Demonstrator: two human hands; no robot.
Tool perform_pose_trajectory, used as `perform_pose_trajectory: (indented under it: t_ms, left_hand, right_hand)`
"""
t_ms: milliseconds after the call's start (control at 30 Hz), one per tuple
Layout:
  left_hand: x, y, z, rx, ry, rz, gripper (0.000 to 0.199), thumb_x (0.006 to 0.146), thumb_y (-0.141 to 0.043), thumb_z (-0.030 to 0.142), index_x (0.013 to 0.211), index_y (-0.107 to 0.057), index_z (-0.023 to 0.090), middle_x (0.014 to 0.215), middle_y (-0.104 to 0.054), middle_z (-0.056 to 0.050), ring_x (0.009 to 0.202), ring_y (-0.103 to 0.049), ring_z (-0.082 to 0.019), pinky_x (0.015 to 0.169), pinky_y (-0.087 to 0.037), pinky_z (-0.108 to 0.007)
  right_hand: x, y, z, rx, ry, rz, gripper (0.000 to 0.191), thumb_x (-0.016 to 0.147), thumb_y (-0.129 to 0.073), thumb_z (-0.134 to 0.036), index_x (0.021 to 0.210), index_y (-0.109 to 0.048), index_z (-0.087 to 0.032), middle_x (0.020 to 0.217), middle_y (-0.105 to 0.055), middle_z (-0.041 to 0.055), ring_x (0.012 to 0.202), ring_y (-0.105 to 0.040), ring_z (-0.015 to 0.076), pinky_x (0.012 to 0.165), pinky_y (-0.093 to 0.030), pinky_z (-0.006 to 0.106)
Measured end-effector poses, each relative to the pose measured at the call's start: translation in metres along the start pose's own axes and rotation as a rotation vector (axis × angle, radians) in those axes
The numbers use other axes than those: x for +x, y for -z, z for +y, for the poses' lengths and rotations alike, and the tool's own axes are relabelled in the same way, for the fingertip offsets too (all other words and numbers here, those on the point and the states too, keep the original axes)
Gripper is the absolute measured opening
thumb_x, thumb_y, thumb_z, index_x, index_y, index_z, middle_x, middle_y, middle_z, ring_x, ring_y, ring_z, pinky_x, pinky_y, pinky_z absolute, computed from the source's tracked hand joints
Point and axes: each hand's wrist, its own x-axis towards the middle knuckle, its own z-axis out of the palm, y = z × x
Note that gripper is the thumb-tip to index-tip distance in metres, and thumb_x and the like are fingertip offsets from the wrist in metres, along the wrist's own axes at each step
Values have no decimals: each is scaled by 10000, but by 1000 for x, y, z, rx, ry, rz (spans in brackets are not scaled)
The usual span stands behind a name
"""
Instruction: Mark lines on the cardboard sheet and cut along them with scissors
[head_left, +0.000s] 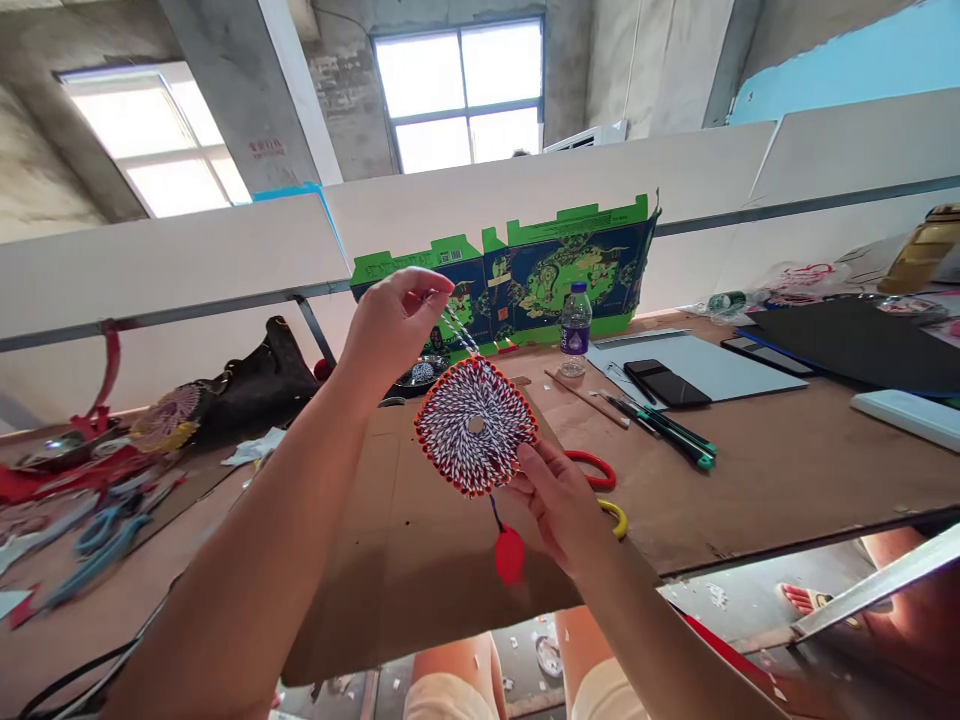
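Table [780, 465], two hands [390, 325] [561, 500], one disc [448, 425], seemingly woven

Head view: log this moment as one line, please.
left hand: pinches cord above disc | right hand: grips disc edge | red tag: hangs below disc | bottle: upright on table

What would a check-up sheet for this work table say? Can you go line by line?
Surface: brown table, cardboard at its front.
Job's things: patterned ornament, striped cord above, red tag below.
Clutter: bottle, phone and red handle, among other things.
Hands: left hand pinches the cord; right hand holds the ornament's edge.
Cables: dark cable, lower left.
Surroundings: green-edged box standing behind, windows, scraps on the floor.
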Motion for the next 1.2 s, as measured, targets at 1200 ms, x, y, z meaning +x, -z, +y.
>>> perform_pose_trajectory:
  t_ms: [1200]
  left_hand:
    - [-184, -51, 32, -215, 560, -193, 319, 856, -520, 519, 764, -686, 262, 817, -700, -17, 733, -639, -211, 695, -515, -330]
  right_hand:
    - [-1, -6, -11, 123, 61, 13, 308, 752, -763, -424, 940, -638, -214, 868, -714, 2, 740, -689, 164, 753, -565, 315]
